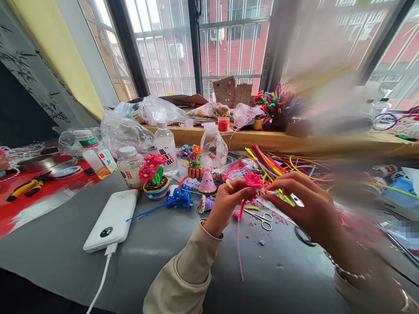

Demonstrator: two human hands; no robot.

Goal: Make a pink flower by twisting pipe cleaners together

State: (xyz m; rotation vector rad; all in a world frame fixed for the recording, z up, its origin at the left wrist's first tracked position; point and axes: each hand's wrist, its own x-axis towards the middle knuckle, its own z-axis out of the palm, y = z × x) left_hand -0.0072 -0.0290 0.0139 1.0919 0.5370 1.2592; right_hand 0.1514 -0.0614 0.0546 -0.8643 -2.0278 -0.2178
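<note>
My left hand [227,203] pinches a pink pipe-cleaner flower [253,179] between thumb and fingers. A pink stem [240,244] hangs from it toward the tabletop. From the other side, my right hand [303,200] is closed with thumb and forefinger at the flower's right edge; the exact bit they grip is too small to make out. Below the hands lie small scissors [266,221] and pink fuzz scraps. Left of them are a blue pipe-cleaner piece [179,198], a purple striped piece [206,203], a pink cone figure [207,181] and a potted pink flower [155,179].
A white power bank [113,220] with a cable lies on the grey table at left. Bottles [166,146] stand behind it. Colourful pipe cleaners [262,161] spread behind my hands. Pliers [29,186] rest on a red sheet. A large blur covers the right side.
</note>
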